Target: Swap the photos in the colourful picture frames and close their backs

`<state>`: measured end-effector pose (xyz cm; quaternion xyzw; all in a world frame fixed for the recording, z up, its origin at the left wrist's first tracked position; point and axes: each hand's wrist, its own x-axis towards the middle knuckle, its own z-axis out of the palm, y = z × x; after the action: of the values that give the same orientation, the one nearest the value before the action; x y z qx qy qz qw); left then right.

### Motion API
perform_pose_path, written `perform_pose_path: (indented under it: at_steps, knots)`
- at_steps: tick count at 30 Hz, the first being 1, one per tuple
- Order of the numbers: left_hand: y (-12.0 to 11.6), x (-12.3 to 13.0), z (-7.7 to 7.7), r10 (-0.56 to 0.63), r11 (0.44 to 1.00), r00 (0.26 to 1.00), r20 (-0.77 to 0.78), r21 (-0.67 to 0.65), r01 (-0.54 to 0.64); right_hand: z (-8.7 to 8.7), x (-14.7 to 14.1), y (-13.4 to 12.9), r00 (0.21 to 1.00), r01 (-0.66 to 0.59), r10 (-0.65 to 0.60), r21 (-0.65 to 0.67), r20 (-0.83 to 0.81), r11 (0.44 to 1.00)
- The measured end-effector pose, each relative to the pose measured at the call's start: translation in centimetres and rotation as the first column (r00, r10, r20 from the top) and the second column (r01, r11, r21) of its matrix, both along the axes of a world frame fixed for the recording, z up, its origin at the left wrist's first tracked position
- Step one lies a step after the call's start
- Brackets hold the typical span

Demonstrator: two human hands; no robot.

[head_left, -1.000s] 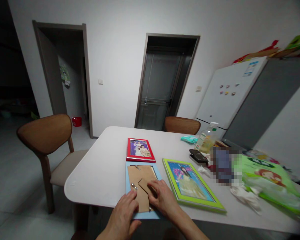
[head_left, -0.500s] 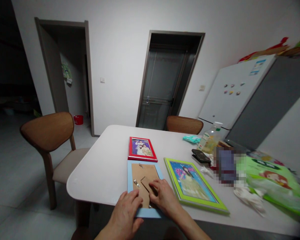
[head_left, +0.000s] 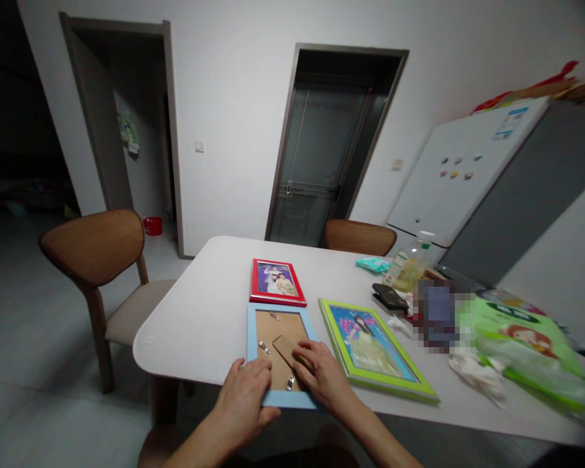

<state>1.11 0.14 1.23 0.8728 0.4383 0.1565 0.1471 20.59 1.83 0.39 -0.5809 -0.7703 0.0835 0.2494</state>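
A light blue frame [head_left: 252, 331] lies face down near the table's front edge, its brown backing board [head_left: 268, 325] showing with several metal clips and a thin dark line or slot. On its lower left edge rests my left hand [head_left: 246, 393], fingers bent and the thumb apart, holding nothing. My right hand [head_left: 322, 374] touches the right part of the backing with bent fingers; its fingertips are partly hidden. Just beyond is a red frame [head_left: 277, 282] with a group photo, face up. To the right lies a green frame [head_left: 375, 348] with a photo of a figure in a pale dress.
On the right of the white table [head_left: 195, 325] are a bottle [head_left: 409, 263], a black object [head_left: 390, 297], a teal packet [head_left: 373, 264], crumpled tissue [head_left: 478, 377] and a green package [head_left: 521, 331]. Chairs stand at the left [head_left: 95, 247] and far side [head_left: 361, 238].
The view has shifted slightly. My right hand has moved a little off the lower backing, so the bottom clip shows more fully. My left hand stays at the blue frame's edge.
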Motion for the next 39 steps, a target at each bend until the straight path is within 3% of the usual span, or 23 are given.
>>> perform_pose_path:
  at_steps: [3,7,14,28,39]
  knots:
    - [0.0,-0.1,-0.2,-0.008,1.0,1.0,0.004,-0.003,0.008,-0.7,1.2,-0.5,0.997,0.08,-0.08,0.066,-0.014,0.995]
    - [0.0,0.0,-0.2,-0.008,1.0,1.0,0.003,0.014,0.008,-1.0,2.1,0.1,0.984,0.175,-0.177,0.053,0.023,0.983]
    - [-0.2,0.2,0.1,-0.004,1.0,1.0,-0.005,0.015,0.004,-0.8,1.5,1.9,0.965,0.21,-0.216,0.052,0.148,0.976]
    - [0.0,0.0,0.4,-0.018,1.0,1.0,-0.01,0.003,0.018,-0.3,1.7,3.6,0.961,0.216,-0.219,0.041,0.169,0.976]
    - [-0.6,0.1,0.5,0.047,0.999,0.999,-0.005,-0.015,-0.047,-0.6,2.3,3.7,0.986,0.12,-0.123,0.03,0.113,0.992]
